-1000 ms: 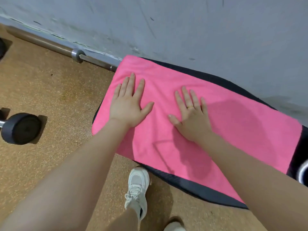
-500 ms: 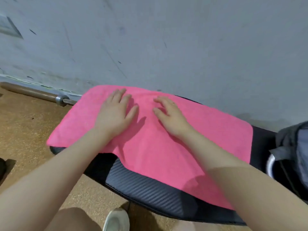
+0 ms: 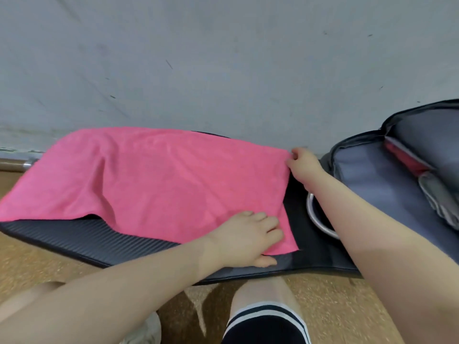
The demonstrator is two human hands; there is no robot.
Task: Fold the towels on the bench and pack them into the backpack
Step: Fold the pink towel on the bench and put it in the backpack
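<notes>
A pink towel [image 3: 159, 180] lies spread over the black padded bench [image 3: 74, 234], slightly rumpled. My left hand [image 3: 246, 238] grips the towel's near right corner, fingers on top and thumb under the edge. My right hand [image 3: 301, 165] pinches the far right corner by the wall. At the right end of the bench a grey backpack [image 3: 367, 180] lies open, with something pink-red [image 3: 402, 157] inside one compartment.
A grey wall [image 3: 223, 58] runs right behind the bench. A metal barbell bar [image 3: 15, 163] lies on the brown floor at far left. A curved metal tube [image 3: 320, 222] sits under my right forearm. My knee and shoe show below the bench.
Both hands left the middle of the towel and slid right to its right edge, each taking a corner. The view swung right, bringing the open backpack into sight.
</notes>
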